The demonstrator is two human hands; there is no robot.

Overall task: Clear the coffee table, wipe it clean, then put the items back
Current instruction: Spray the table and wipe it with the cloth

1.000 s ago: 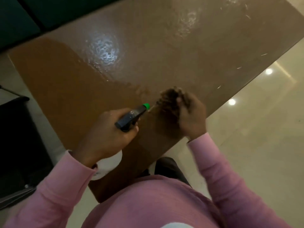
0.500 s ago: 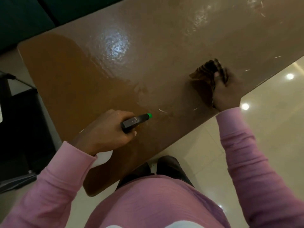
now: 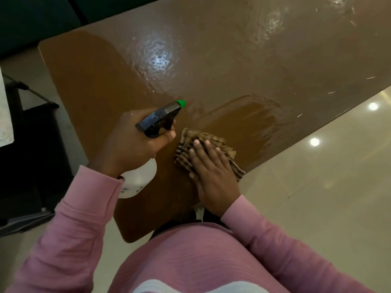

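The brown coffee table (image 3: 232, 60) fills the upper view, its top glossy and wet, with a wiped streak near the front edge. My left hand (image 3: 129, 144) grips a white spray bottle (image 3: 137, 180) by its black trigger head with a green nozzle, held over the table's near left part. My right hand (image 3: 211, 168) lies flat with straight fingers on a brown striped cloth (image 3: 190, 140), pressing it onto the table near the front edge, just right of the bottle.
Pale glossy floor tiles (image 3: 317, 187) lie to the right of the table. A dark piece of furniture (image 3: 25, 155) stands at the left. A dark sofa (image 3: 42, 17) runs along the table's far side.
My right hand has swept the cloth back from the right toward the bottle and now lies flat on it. My left hand has kept hold of the spray bottle.
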